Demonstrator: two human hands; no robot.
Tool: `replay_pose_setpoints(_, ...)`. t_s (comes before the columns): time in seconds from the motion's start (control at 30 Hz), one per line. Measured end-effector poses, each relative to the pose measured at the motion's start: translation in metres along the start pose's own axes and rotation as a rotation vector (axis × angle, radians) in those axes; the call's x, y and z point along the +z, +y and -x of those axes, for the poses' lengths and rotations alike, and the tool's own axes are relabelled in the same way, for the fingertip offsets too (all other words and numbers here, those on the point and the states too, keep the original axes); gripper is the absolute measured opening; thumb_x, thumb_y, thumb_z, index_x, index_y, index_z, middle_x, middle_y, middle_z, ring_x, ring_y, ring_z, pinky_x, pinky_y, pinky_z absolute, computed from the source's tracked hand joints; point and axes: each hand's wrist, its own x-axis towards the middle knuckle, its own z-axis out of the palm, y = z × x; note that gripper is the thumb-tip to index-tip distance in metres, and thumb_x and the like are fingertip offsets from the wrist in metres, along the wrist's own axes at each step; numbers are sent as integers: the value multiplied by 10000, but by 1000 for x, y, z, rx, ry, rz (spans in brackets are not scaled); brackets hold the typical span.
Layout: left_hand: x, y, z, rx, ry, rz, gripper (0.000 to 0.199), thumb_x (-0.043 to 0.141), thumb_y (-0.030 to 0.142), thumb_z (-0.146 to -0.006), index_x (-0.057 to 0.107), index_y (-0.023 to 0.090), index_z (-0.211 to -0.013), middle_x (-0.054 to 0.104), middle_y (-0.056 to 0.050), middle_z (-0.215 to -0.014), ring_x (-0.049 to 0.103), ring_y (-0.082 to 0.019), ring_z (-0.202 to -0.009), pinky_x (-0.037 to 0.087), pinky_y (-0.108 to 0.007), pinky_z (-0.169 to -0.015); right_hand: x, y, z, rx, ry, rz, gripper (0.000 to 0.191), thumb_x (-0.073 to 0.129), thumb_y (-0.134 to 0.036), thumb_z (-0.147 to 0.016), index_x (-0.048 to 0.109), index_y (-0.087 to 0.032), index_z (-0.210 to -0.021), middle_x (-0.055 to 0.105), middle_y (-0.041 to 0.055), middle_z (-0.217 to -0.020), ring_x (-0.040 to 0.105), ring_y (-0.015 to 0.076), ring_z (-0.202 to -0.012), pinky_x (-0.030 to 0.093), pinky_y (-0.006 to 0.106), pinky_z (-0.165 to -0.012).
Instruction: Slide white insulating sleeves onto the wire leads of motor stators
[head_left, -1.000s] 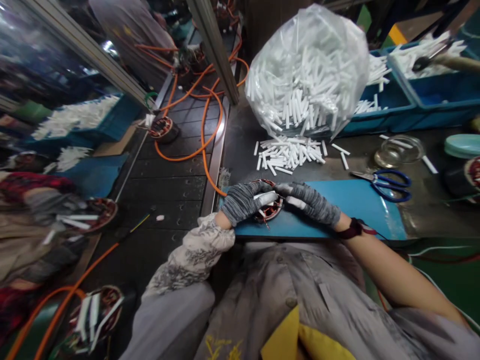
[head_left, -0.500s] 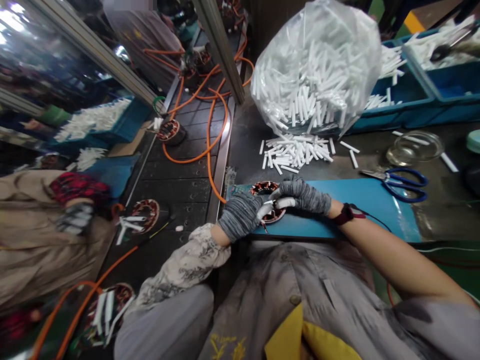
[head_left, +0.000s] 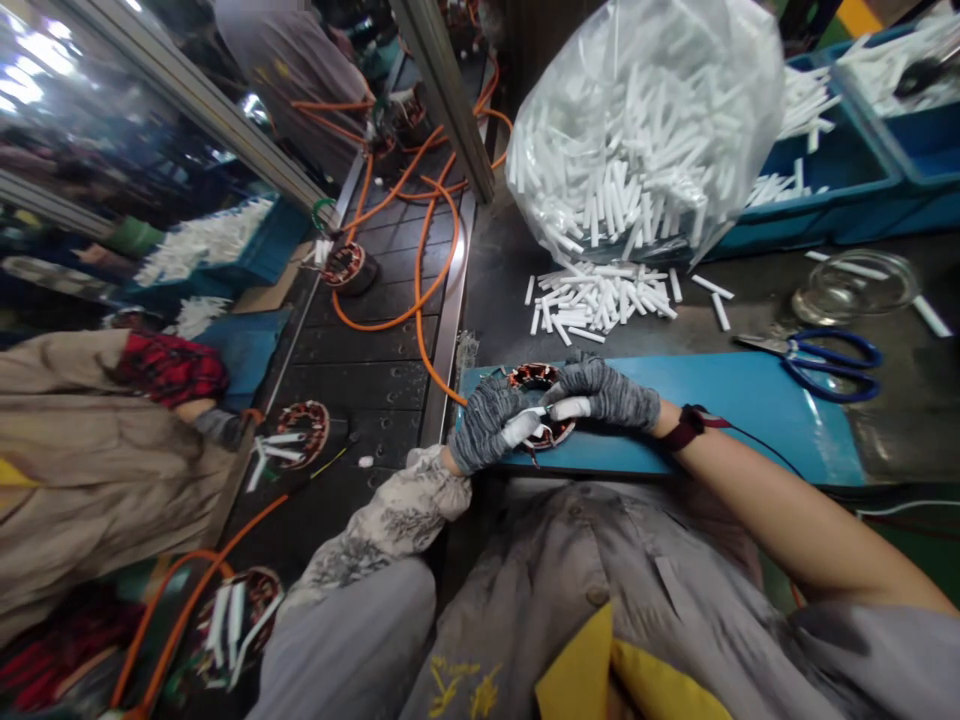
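Note:
A motor stator (head_left: 529, 376) with copper windings lies on the blue mat (head_left: 720, 400) in front of me, partly covered by my hands. My left hand (head_left: 489, 424), in a grey knit glove with white fingertips, is closed over its left side. From the right, my gloved right hand (head_left: 600, 392) reaches in, thumb and fingers pinched together. Between the two sets of fingertips a short white tube (head_left: 538, 410) shows; its far end is hidden. What exactly the right fingertips grip is too small to make out. Loose white tubes (head_left: 600, 300) lie in a pile just beyond.
Behind the pile stands a clear bag (head_left: 645, 150) full of white tubes. Blue bins (head_left: 832, 215), blue-handled scissors (head_left: 832, 365) and a glass dish (head_left: 855, 285) are on the right. Along the left runs a dark conveyor (head_left: 375, 365) with several stators, orange cords (head_left: 420, 240) and a co-worker's hand (head_left: 217, 425).
My view has shifted slightly. My hands stay over the stator, with the left fingertips turned a little. The co-worker's gloved hand has moved right, towards a stator on the conveyor.

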Motion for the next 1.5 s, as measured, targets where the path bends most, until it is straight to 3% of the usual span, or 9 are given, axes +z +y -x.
replay_pose_setpoints(0.1,3,-2,-2,200,67,16,384,449,415,-1060,647,211,-802,643,-26,-720,592,-197,-756,490,-394,-804,-1,2,-2,37,-15,-40,291,796,-446,-865,809,-187,-996,794,41,-936,716,177,-865,588,318,-824)
replay_pose_setpoints(0.27,2,-3,-6,188,55,-39,450,412,482,-1060,647,214,-786,636,-39,-733,604,-212,-809,497,-416,-845,-4,-1,-8,36,-71,59,351,766,-515,-872,804,-172,-932,768,37,-842,673,159,-760,550,298,-743)
replay_pose_setpoints(0.47,-31,19,-23,-86,-411,-255,484,419,510,-1056,765,182,-968,718,-55,-806,647,-197,-774,509,-357,-829,1,-19,-5,9,-46,467,292,710,-483,-930,813,-211,-910,755,33,-798,610,152,-708,513,330,-792)
replay_pose_setpoints(0.67,-26,63,-58,-197,-599,-515,443,459,476,-1047,781,187,-1141,781,-104,-1003,717,-270,-921,532,-392,-841,-8,-15,20,36,192,234,413,728,-447,-917,702,-235,-1271,747,79,-1171,700,218,-993,585,396,-905)
replay_pose_setpoints(0.83,-9,75,-68,-168,-471,-591,419,599,512,-973,764,154,-1114,739,-154,-1128,685,-321,-1075,533,-468,-964,-8,-18,41,70,310,217,370,691,-456,-937,704,-238,-1236,762,79,-1172,718,252,-1051,583,469,-982)
replay_pose_setpoints(1.03,-36,34,-62,-140,-420,-183,855,848,556,-740,581,133,-1433,611,-173,-1455,593,-319,-1335,466,-452,-1154,-3,-26,77,113,476,383,261,707,-385,-935,726,-250,-1158,770,65,-1117,737,244,-1003,587,466,-983)
replay_pose_setpoints(1.13,-39,22,-76,-288,-473,-115,737,781,550,-826,589,193,-1441,711,-100,-1342,686,-273,-1219,529,-392,-1067,4,-24,74,40,441,428,203,670,-334,-960,732,-253,-1136,773,50,-1082,740,222,-982,598,426,-954)
replay_pose_setpoints(1.3,-25,38,-95,-305,-405,-544,584,669,529,-952,595,245,-1457,796,-79,-1093,757,-279,-1048,553,-401,-967,20,-25,57,-10,482,455,184,642,-296,-983,738,-256,-1135,780,38,-1088,741,201,-987,596,386,-953)
replay_pose_setpoints(1.5,-28,51,-57,50,-116,-498,322,603,420,-1005,769,215,-1190,704,-115,-1350,633,-281,-1298,453,-457,-1162,24,-25,57,-30,378,426,272,614,-372,-1011,712,-292,-1252,771,32,-1218,724,222,-1101,575,409,-1015)
